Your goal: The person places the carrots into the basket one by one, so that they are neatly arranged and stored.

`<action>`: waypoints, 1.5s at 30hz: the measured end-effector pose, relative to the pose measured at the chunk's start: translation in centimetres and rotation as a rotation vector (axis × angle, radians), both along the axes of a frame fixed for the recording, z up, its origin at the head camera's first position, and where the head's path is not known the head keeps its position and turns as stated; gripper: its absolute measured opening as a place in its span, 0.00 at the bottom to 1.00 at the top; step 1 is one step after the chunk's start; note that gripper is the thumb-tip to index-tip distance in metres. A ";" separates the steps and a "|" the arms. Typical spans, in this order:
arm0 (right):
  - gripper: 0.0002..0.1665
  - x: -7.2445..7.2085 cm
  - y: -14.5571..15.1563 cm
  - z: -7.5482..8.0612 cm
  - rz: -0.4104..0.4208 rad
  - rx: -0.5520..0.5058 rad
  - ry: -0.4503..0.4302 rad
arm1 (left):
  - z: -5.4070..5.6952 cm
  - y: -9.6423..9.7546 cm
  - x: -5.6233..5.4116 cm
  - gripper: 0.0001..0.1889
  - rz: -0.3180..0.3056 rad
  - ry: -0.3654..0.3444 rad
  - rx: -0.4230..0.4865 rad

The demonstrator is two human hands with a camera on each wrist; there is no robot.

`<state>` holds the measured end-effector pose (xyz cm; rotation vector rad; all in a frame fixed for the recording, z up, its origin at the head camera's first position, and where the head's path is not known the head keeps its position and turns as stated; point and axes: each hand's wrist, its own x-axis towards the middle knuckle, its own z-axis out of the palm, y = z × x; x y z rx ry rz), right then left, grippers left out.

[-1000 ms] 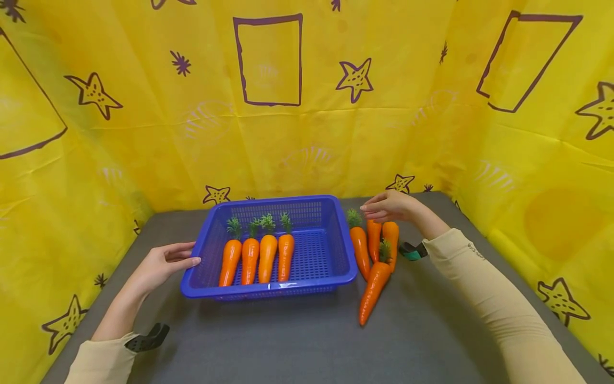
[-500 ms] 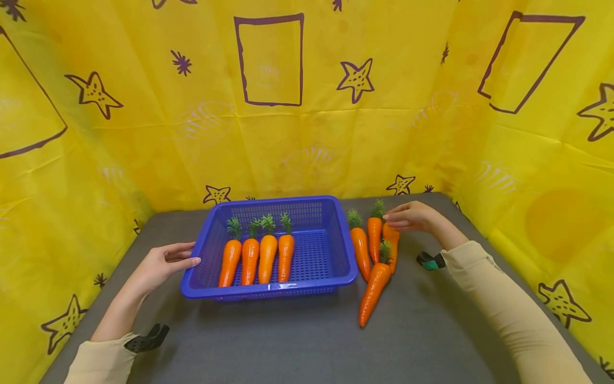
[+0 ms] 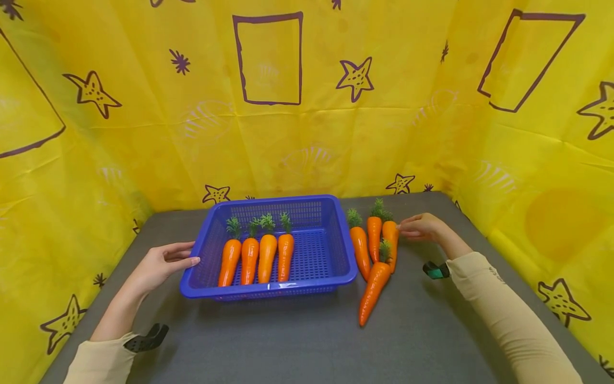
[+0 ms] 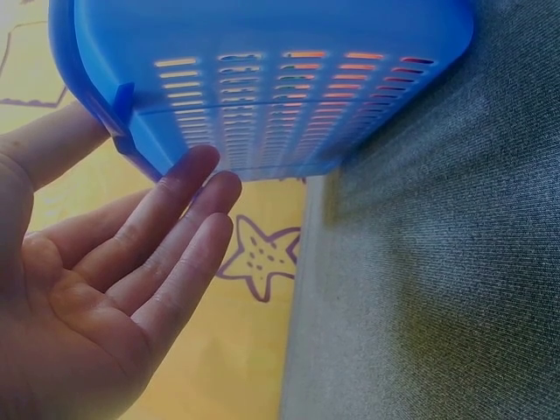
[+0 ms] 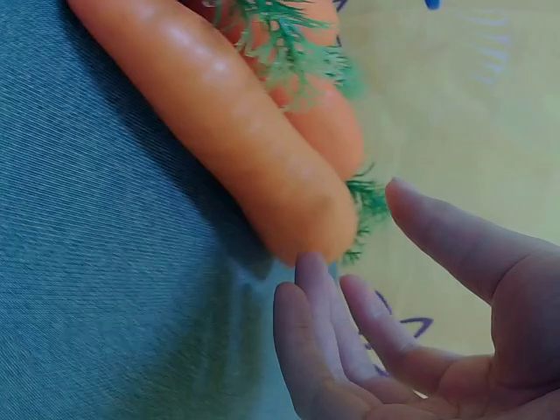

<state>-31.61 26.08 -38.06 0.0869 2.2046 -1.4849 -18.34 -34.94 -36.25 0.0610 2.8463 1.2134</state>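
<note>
The blue plastic basket (image 3: 268,290) holds several orange carrots (image 3: 266,258) with green tops, lined up side by side. My left hand (image 3: 160,266) holds its left rim, thumb over the edge. In the left wrist view, the fingers (image 4: 157,219) of that hand reach under the rim against the slotted outer wall. To the right of the basket lie several more carrots (image 3: 374,293) in a loose group. At the thick end of the rightmost carrot (image 5: 236,131), my right hand (image 3: 422,226) has its fingertips close by and its thumb apart, gripping nothing.
A dark grey cloth (image 3: 288,341) covers the table. Yellow curtains (image 3: 307,144) with drawn stars stand behind and at both sides. Black straps (image 3: 146,338) sit at both wrists, over beige sleeves.
My right hand has moved right and lower, from above the carrots' tops to the right side of the rightmost one, uncovering green tops. The left hand and basket stay put.
</note>
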 end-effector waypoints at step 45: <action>0.49 -0.2 -2.2 -2.6 -0.098 0.134 -0.049 | 0.2 0.1 0.1 0.37 0.016 -0.033 0.006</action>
